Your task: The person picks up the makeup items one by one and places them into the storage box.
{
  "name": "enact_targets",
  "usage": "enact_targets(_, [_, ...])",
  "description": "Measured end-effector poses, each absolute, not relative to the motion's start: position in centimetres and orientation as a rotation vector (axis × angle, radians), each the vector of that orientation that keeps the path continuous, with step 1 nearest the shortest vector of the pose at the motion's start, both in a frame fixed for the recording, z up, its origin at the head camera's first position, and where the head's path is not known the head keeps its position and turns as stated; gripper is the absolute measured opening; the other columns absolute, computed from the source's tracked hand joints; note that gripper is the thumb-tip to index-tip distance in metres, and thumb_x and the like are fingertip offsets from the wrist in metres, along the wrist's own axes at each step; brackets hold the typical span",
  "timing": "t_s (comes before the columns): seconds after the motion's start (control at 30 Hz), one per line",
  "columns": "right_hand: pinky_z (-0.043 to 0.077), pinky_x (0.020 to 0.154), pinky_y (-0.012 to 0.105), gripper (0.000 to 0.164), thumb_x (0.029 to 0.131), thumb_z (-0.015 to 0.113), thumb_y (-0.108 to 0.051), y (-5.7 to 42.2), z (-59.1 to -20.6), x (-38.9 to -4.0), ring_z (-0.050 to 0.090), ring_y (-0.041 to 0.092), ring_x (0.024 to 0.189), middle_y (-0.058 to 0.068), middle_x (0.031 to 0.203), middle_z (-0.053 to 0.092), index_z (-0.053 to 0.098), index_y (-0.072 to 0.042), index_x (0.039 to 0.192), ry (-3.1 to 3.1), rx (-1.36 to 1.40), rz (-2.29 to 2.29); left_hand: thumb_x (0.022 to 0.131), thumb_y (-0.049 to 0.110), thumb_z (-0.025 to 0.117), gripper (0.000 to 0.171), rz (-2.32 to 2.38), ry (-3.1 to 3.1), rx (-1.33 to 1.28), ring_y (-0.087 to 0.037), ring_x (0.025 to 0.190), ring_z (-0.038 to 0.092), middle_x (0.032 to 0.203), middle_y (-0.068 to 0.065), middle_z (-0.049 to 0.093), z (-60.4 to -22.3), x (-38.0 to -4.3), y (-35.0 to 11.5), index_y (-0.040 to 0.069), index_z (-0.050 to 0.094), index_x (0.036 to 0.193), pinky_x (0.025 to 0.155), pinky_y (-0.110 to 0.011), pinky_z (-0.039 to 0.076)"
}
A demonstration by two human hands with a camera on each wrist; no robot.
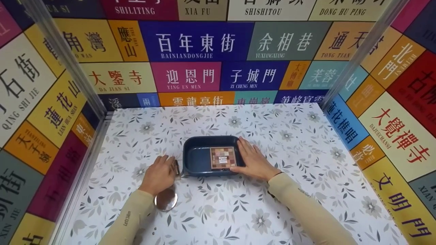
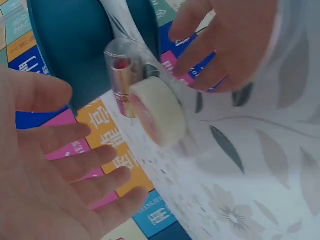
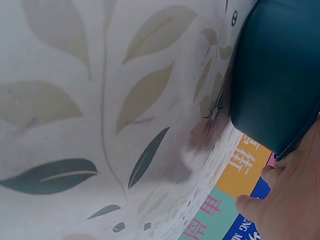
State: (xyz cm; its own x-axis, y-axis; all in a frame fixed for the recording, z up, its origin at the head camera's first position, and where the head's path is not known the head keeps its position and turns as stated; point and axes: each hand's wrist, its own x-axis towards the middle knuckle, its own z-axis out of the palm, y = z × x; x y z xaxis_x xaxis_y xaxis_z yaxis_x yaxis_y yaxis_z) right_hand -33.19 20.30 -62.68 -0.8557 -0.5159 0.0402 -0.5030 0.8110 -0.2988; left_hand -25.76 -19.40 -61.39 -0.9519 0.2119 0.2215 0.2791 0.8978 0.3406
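Observation:
A dark blue rectangular tray [image 1: 197, 159] holds a square brown-checked makeup palette [image 1: 221, 153] in its right half. At its right end, my right hand [image 1: 256, 164] grips the rim, with the thumb by the palette's near corner. Left of the tray, a lipstick [image 2: 121, 82] with a clear cap stands upright on the cloth. My left hand [image 1: 158, 174] is beside it, and its fingers look loosely spread and apart from it in the left wrist view. Near that wrist lies a round shiny case [image 1: 166, 200], its pale edge showing in the left wrist view.
A white floral cloth [image 1: 211, 214] covers the table. Colourful panels [image 1: 196, 41] with place names line the back and both sides, with transparent strips [image 1: 364, 54] at the corners.

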Motion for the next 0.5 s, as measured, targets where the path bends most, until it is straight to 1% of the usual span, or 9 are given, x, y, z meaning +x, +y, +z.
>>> enact_targets(0.07, [0.01, 0.12, 0.058, 0.114, 0.087, 0.057, -0.074, 20.3, -62.6, -33.1, 0.0, 0.026, 0.154, 0.011, 0.169, -0.002, 0.004, -0.008, 0.162, 2.941, -0.835, -0.47, 0.091, 0.019, 0.064, 0.047, -0.577, -2.944, -0.356, -0.039, 0.12, 0.053, 0.13, -0.021, 0.059, -61.6, -25.7, -19.8, 0.002, 0.061, 0.134, 0.089, -0.059, 0.05])
enact_targets(0.17, [0.009, 0.12, 0.058, 0.114, 0.087, 0.057, -0.073, 20.4, -62.5, -33.1, -0.002, 0.025, 0.154, 0.011, 0.169, -0.004, 0.003, -0.008, 0.162, 2.93, -0.832, -0.469, 0.09, 0.023, 0.066, 0.051, -0.589, -3.043, -0.335, -0.038, 0.124, 0.051, 0.134, -0.019, 0.057, -61.9, -25.7, -20.3, 0.004, 0.06, 0.137, 0.094, -0.06, 0.048])
enact_targets(0.27, [0.009, 0.12, 0.058, 0.114, 0.087, 0.058, -0.073, 20.4, -62.5, -33.1, -0.002, 0.026, 0.154, 0.011, 0.168, -0.005, 0.002, -0.008, 0.162, 2.924, -0.83, -0.459, 0.086, 0.02, 0.068, 0.054, -0.596, -3.103, -0.331, -0.038, 0.124, 0.051, 0.135, -0.018, 0.056, -62.2, -25.6, -20.5, 0.007, 0.06, 0.138, 0.094, -0.062, 0.047])
enact_targets(0.33, [0.009, 0.12, 0.058, 0.114, 0.087, 0.056, -0.074, 20.4, -62.5, -33.1, -0.001, 0.027, 0.154, 0.011, 0.168, -0.005, 0.001, -0.008, 0.162, 2.924, -0.832, -0.447, 0.083, 0.016, 0.07, 0.054, -0.589, -3.104, -0.342, -0.037, 0.119, 0.053, 0.129, -0.016, 0.058, -62.6, -25.7, -20.7, 0.008, 0.062, 0.135, 0.09, -0.06, 0.05])
enact_targets(0.4, [0.01, 0.12, 0.058, 0.115, 0.087, 0.054, -0.077, 20.4, -62.5, -33.1, 0.001, 0.028, 0.154, 0.011, 0.168, -0.004, 0.002, -0.008, 0.162, 2.928, -0.838, -0.447, 0.079, 0.011, 0.072, 0.052, -0.589, -3.077, -0.356, -0.036, 0.11, 0.056, 0.12, -0.014, 0.06, -62.8, -25.7, -20.7, 0.008, 0.066, 0.131, 0.084, -0.057, 0.052])
enact_targets(0.5, [0.011, 0.12, 0.058, 0.115, 0.086, 0.052, -0.079, 20.3, -62.5, -33.1, 0.003, 0.028, 0.154, 0.013, 0.168, 0.0, 0.004, -0.007, 0.162, 2.935, -0.85, -0.45, 0.077, 0.005, 0.075, 0.047, -0.591, -3.028, -0.367, -0.034, 0.098, 0.057, 0.106, -0.011, 0.061, -63.1, -25.6, -20.8, 0.007, 0.07, 0.124, 0.078, -0.052, 0.053])
